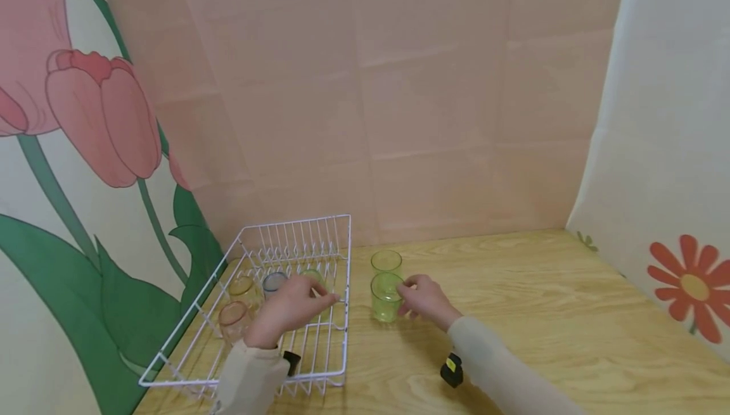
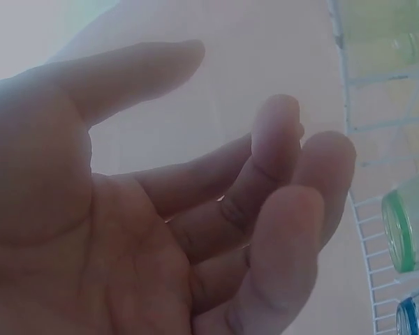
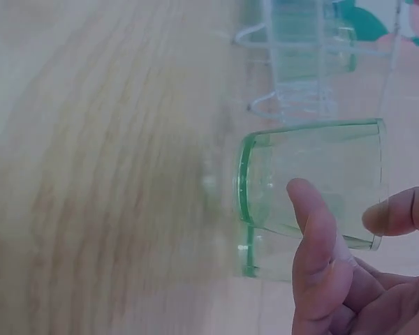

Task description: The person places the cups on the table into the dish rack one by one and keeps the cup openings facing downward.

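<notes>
My right hand (image 1: 426, 301) grips the near green glass (image 1: 383, 306) by its right side, thumb at the rim and fingers along the outer wall. In the right wrist view, that green glass (image 3: 279, 157) stands close over the wood surface. A second green glass (image 1: 388, 258) is just behind it, partly overlapped. My left hand (image 1: 293, 306) hovers over the white wire rack, holding nothing, its fingers loosely bent. Beneath and around it in the rack are a pink glass (image 1: 234, 318), an amber glass (image 1: 242, 287), a blue glass (image 1: 274, 280) and a green glass (image 1: 311, 274), partly hidden by the hand.
The white wire dish rack (image 1: 346, 313) takes up the left of the wood-grain table (image 1: 547, 313), with its raised rim facing the two green glasses. A pink-beige sheet (image 1: 428, 117) hangs at the back. Floral sheets border both sides.
</notes>
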{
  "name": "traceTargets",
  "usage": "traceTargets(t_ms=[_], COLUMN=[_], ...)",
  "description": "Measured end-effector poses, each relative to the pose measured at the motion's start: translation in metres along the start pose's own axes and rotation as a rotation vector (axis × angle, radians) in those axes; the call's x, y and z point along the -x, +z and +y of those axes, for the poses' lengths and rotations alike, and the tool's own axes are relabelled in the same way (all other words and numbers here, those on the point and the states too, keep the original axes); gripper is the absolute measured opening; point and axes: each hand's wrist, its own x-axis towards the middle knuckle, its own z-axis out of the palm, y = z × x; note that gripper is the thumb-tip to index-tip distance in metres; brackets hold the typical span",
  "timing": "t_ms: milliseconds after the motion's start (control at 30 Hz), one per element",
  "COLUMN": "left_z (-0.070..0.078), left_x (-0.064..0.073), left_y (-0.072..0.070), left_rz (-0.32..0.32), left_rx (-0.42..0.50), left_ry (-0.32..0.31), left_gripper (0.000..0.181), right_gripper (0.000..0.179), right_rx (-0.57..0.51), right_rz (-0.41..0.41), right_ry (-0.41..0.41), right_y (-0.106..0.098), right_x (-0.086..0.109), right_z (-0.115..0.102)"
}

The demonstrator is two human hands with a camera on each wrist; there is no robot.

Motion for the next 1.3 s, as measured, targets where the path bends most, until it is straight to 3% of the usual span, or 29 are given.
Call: traceTargets(t_ms=[300,533,767,1033,1300], left_z=[0.01,0.014,0.022,0.027,0.031], left_x=[-0.001,-0.004,-0.008,-0.011,-0.011], left_y=[0.002,0.006,0.012,0.017,0.019], left_rz=[-0.093,-0.136,-0.159,-0.217,-0.226], left_rx=[0.108,0.166,0.158,0.222,0.248], left_ry=[0.078,0.143,0.186,0.158,0.17], left_gripper=[0.037,0.046,0.056,0.065,0.068], right_gripper=[0.034,0.035,0.034,0.033,0.035], right_rx=[-0.013,-0.042,-0.063,-0.081,-0.09], right_rz=[0.067,0.073,0.069,0.038,0.009], right_ry=[-0.055,-0.117,-0.147,-0.151,-0.176], right_y=[-0.015,-0.024,-0.026,-0.026,-0.026], right_x=[0.025,0.044,0.058,0.067,0.068], right_z=[-0.018,-0.037,-0.056,-0.067,-0.065])
